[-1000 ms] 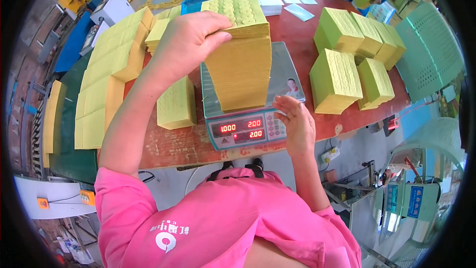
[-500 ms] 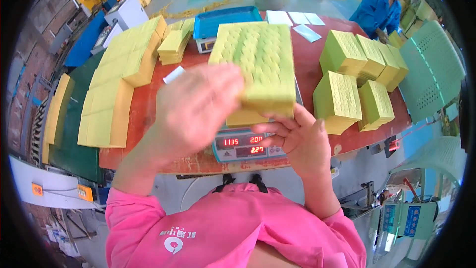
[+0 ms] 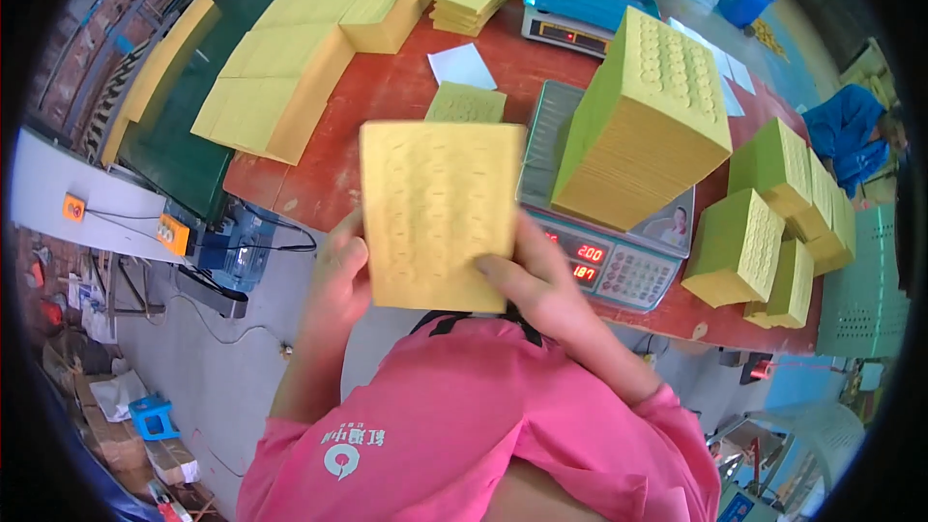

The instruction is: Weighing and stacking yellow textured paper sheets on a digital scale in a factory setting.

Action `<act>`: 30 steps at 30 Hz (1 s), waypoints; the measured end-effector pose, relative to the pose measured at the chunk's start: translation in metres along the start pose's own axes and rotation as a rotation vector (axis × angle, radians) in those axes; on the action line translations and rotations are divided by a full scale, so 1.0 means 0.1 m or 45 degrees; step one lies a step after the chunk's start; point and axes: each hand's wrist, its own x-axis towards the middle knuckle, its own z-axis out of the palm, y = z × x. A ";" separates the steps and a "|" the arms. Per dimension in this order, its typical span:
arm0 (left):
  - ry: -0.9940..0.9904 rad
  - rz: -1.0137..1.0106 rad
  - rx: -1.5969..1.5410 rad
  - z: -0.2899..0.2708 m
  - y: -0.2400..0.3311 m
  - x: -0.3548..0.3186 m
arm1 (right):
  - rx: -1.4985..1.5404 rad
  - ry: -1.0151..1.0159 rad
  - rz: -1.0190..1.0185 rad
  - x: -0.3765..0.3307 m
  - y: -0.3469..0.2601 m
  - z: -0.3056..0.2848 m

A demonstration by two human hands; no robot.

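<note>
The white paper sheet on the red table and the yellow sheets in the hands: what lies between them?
In the head view, a thin yellow-green embossed sheet lies flat on the red table, between the white paper and the held yellow sheets.

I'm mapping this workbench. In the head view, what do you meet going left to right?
Long yellow paper stacks → left hand → held yellow sheets → right hand → stack on the scale → green-yellow bundles.

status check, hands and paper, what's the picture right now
Left hand and right hand both grip a thin yellow sheet bundle, raised near the chest. Tall stack sits on the scale. Nothing between them.
</note>
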 end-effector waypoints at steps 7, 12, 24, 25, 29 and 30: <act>0.664 -0.303 0.655 -1.55 -0.07 -0.18 | -0.172 -0.170 0.421 0.83 1.19 0.38; 0.613 -0.389 0.625 -2.37 -0.07 0.24 | -0.184 -0.108 0.434 0.86 1.47 0.41; 0.494 -0.607 0.462 -2.62 -0.46 0.80 | -0.020 0.226 0.367 0.77 1.56 0.38; 0.487 -0.604 0.508 -2.59 -0.44 0.79 | -0.018 0.225 0.360 0.76 1.55 0.38; 0.500 -0.170 1.787 -2.32 -0.26 0.86 | -0.044 0.172 0.289 0.70 1.54 0.38; 0.517 -0.128 1.779 -2.14 -0.19 0.93 | -0.042 0.167 0.269 0.69 1.52 0.36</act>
